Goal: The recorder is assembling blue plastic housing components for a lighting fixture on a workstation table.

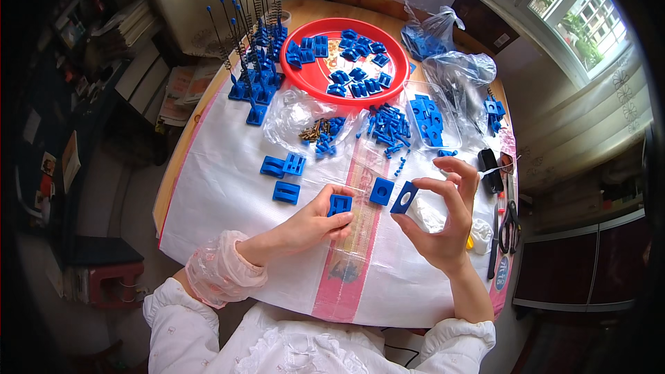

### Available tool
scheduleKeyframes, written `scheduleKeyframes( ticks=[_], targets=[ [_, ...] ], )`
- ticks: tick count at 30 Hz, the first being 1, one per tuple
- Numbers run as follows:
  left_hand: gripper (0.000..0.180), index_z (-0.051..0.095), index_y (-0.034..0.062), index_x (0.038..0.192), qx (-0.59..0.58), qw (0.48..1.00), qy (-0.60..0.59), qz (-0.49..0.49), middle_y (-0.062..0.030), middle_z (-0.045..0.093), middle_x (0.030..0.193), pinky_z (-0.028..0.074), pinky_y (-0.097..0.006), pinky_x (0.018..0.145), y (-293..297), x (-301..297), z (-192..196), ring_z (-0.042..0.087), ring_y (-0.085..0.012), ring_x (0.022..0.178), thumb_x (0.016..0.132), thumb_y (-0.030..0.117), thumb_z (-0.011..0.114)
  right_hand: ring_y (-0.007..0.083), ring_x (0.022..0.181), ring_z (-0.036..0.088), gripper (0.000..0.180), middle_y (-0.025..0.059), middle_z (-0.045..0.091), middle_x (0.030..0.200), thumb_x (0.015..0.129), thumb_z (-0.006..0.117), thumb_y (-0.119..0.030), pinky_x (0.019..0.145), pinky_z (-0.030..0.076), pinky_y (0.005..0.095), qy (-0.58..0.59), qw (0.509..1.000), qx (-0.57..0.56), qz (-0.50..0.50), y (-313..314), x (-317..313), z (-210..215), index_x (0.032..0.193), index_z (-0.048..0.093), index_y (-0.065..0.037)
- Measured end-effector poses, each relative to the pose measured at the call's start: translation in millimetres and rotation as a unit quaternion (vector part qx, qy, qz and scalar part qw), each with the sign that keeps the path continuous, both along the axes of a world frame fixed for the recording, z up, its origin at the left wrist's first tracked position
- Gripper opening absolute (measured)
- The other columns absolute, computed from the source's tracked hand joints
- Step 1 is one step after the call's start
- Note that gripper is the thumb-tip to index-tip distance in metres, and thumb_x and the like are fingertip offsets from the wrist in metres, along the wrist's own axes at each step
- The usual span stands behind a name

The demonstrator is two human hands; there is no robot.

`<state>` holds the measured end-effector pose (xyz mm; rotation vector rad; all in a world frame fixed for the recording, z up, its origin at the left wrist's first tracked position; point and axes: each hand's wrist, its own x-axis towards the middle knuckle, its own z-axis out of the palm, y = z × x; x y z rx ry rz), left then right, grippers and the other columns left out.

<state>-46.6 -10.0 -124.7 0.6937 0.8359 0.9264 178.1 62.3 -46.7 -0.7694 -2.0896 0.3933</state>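
My left hand (320,216) is closed round a small blue plastic bracket (340,205), pinched between thumb and fingers. In my right hand (447,216) a flat blue square plate with a round hole (404,197) is held up by its edges between thumb and index finger. Between the two hands, a blue square block with a round recess (381,192) lies on the white sheet. Left of my left hand are a few loose blue brackets (286,192). Beyond them sits a clear bag (298,121) with brass-coloured screws (315,131) and blue pegs.
A red round tray (294,83) of blue parts stands at the back. Blue stands with springs (256,69) crowd the far left. A heap of blue pegs (389,127) and a clear box (450,135) lie mid-table. Scissors (510,228) rest at the right edge.
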Motion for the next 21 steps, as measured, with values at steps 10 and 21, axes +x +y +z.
scheduleKeyframes(
  ticks=[10,21],
  targets=[
    [0.038,0.053,0.0056,0.128,-0.034,0.999,0.004,0.041,-0.0045,0.063,0.095,0.037,-0.019,0.060,6,-7,0,0.051,-0.0064,0.068,0.109,0.033,0.034,0.0266,0.115,0.048,0.050,0.0110,0.051,0.122,0.057,0.090,-0.014,0.087,0.038,0.0388,-0.014,1.000,0.009,0.000,0,0,1,0.103,0.068,-0.014],
    [0.060,0.027,0.0056,0.153,-0.011,0.988,-0.140,-0.063,-0.0104,0.055,0.134,0.043,-0.026,0.085,5,-10,5,0.053,-0.0105,0.115,0.102,0.025,0.052,0.0282,0.114,0.047,0.046,0.0098,0.052,0.124,0.058,0.089,-0.013,0.085,0.040,0.0394,-0.089,0.994,-0.039,0.038,-4,-4,8,0.100,0.070,-0.014]
  ],
)
